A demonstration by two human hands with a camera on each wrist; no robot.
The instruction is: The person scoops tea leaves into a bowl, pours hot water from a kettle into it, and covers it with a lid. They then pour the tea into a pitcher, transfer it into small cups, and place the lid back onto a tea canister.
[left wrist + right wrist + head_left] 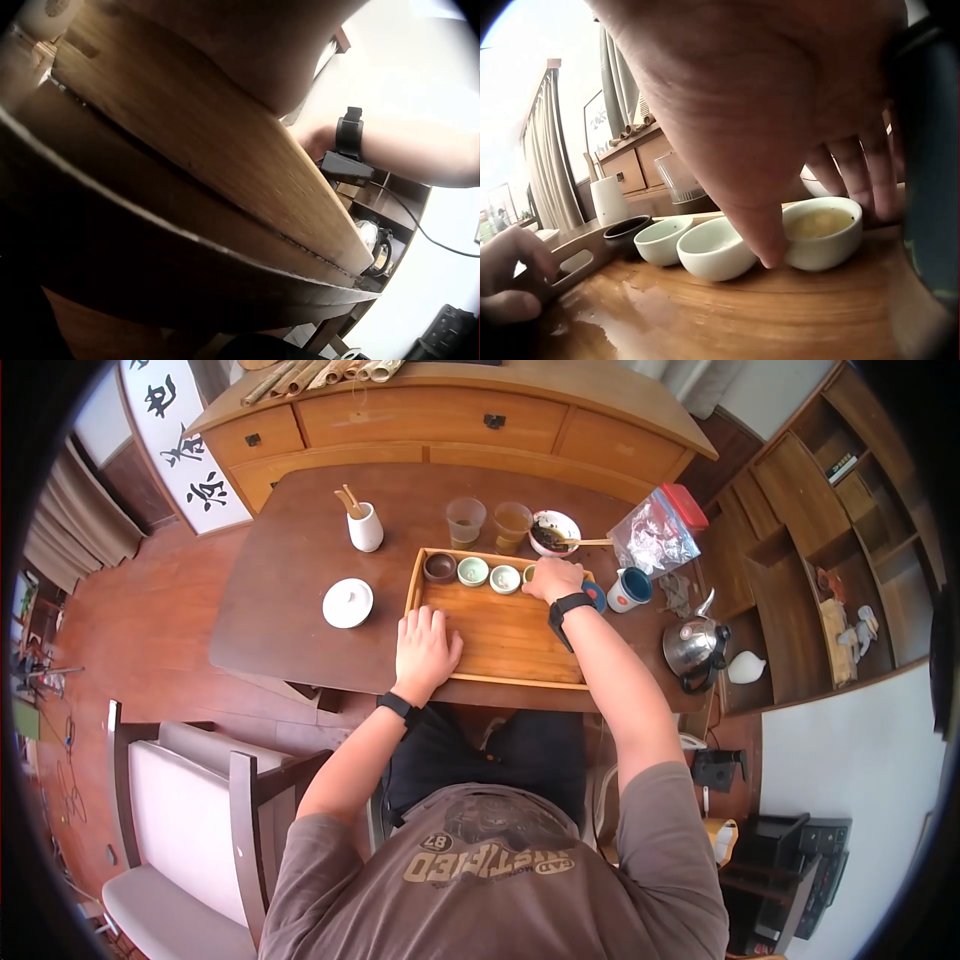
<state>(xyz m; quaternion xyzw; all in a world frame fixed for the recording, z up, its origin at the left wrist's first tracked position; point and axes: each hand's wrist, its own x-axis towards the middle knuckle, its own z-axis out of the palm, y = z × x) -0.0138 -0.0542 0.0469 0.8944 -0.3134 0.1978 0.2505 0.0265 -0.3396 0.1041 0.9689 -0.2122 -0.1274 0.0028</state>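
My right hand (555, 580) grips a pale green teacup (825, 244) with yellowish liquid in it, thumb on one side and fingers round the far side. The cup stands on a wooden tray (500, 640), at the right of a row along the far rim. Two more pale green cups, a left one (664, 241) and a middle one (718, 251), stand beside it, then a dark brown cup (627, 234). My left hand (428, 650) lies with straight fingers on the tray's near left corner. From the left wrist view, the palm rests over the tray's side wall (195, 120).
Beyond the tray stand two clear plastic cups (466, 523) and a bowl (553, 532) of dark leaves. Right of it are a blue-and-white mug (629, 591), a plastic bag (655, 547) and a steel kettle (692, 645). A lidded white bowl (347, 603) and tool holder (366, 529) stand left.
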